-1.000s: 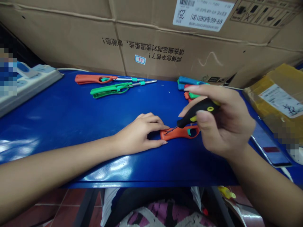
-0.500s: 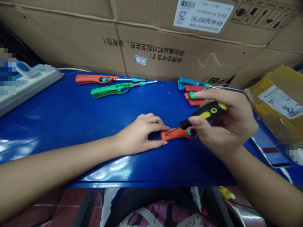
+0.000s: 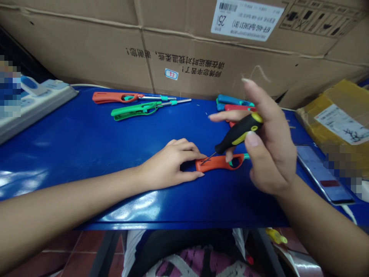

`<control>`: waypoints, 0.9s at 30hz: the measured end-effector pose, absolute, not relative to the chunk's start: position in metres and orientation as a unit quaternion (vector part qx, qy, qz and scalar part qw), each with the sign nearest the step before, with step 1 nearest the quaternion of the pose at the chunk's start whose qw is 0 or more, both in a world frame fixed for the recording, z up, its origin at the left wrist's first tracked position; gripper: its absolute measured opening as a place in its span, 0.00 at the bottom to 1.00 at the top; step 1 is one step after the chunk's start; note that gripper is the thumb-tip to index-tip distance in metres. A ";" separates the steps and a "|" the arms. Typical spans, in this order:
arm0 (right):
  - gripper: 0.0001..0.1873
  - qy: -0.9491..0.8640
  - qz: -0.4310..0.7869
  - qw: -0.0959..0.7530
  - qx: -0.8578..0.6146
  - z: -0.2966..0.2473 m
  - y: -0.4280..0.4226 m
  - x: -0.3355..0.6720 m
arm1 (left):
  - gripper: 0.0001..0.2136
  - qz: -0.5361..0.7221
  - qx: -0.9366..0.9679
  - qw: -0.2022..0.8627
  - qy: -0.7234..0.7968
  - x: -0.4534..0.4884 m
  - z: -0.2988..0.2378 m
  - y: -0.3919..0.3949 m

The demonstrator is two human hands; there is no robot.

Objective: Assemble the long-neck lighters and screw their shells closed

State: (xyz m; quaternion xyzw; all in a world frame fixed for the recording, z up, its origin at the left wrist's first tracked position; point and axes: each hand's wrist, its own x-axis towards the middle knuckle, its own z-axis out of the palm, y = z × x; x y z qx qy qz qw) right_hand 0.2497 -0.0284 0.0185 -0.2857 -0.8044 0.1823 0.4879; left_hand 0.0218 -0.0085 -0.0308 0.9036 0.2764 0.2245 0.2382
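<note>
An orange long-nosed lighter (image 3: 216, 164) lies flat on the blue table, its handle end toward my left hand (image 3: 180, 161). The thumb and fingers of that hand close round the handle's end and hold it down. A black and yellow screwdriver (image 3: 238, 132) slants over the lighter, its thin shaft reaching the handle near the end. My right hand (image 3: 268, 142) has the screwdriver's grip between thumb and fingers, with the index finger raised and another finger stretched out to the left.
Orange (image 3: 115, 97) and green (image 3: 129, 111) lighters lie at the back left. Several more, including a blue lighter (image 3: 235, 100), lie behind my right hand. A cardboard box (image 3: 100, 50) walls the back. A power strip (image 3: 37, 100), phone (image 3: 325, 175) and yellow parcel (image 3: 343, 123) flank the table.
My right hand has shifted left and its fingers have spread upward, regripping the screwdriver, which stands a little steeper. My left hand and the orange lighter have stayed in place.
</note>
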 end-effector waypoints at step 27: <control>0.33 -0.828 -0.042 0.485 -0.277 0.024 -0.028 0.250 | 0.16 0.231 0.901 0.241 0.276 0.022 -0.029 -0.009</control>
